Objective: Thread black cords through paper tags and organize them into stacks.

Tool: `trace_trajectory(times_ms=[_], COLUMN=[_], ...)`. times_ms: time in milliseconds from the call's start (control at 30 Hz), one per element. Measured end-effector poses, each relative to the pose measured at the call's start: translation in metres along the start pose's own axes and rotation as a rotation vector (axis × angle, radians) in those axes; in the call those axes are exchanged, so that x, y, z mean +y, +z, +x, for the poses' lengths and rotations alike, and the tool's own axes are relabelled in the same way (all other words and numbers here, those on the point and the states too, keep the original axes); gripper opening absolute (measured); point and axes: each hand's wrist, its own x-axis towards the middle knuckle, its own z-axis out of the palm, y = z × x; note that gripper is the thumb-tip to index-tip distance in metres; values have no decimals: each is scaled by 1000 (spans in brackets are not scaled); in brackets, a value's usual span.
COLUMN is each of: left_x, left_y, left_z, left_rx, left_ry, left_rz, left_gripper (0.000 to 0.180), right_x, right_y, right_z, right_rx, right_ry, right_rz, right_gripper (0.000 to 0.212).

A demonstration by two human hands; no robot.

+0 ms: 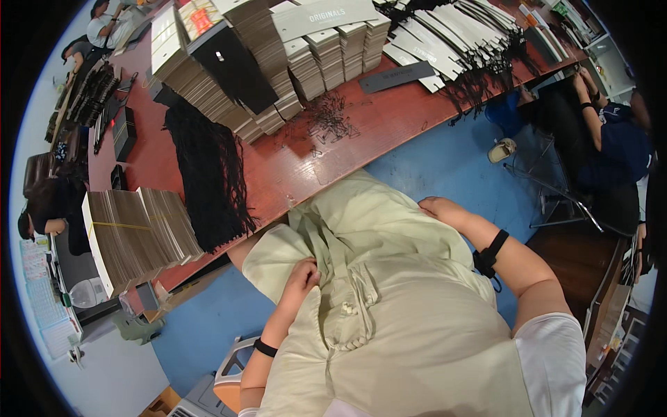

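Observation:
My left hand (301, 278) rests on my lap against the pale green apron-like garment (410, 313). Its fingers are curled in, and whatever may be inside them is hidden. My right hand (446, 211) lies on the cloth over my other thigh, fingers stretched out, holding nothing. Both hands are away from the reddish-brown table (306, 170). On it, nearest my left hand, a thick bundle of black cords (205, 174) hangs to the edge. Loose small black loops (330, 121) lie in a pile near the middle.
Tall stacks of card tags (340, 55) stand at the back, with a black card (233, 66) against them. Banded stacks (132, 236) are at left. White tags with black cords (462, 42) spread at right, near a dark grey tag (396, 76). Another person (622, 139) sits right.

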Motion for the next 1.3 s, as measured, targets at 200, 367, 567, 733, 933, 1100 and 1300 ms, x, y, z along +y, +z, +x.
trace_trajectory(times_ms=[200, 367, 567, 733, 933, 1100, 1300], left_x=[26, 32, 10, 15, -7, 40, 111], left_y=[-15, -20, -18, 2, 57, 35, -14], left_z=[-9, -20, -21, 0, 52, 76, 102], left_rx=[-9, 36, -30, 26, -694, -724, -434], left_ry=[-279, -59, 169, 223, 39, 94, 113], left_rz=[-246, -29, 216, 384, 213, 149, 493], left_gripper=[11, 17, 18, 10, 9, 22, 33], right_x=[-25, -38, -19, -84, -130, -77, 97], right_y=[-23, -33, -34, -40, 16, -27, -33], right_z=[5, -4, 1, 12, -13, -45, -104], right_rx=[-103, -66, 157, -204, -497, 300, 579], right_ry=[26, 144, 207, 148, -214, -249, 339], right_rz=[-123, 55, 502, 387, 174, -128, 233], right_gripper=[39, 30, 20, 7, 15, 17, 6])
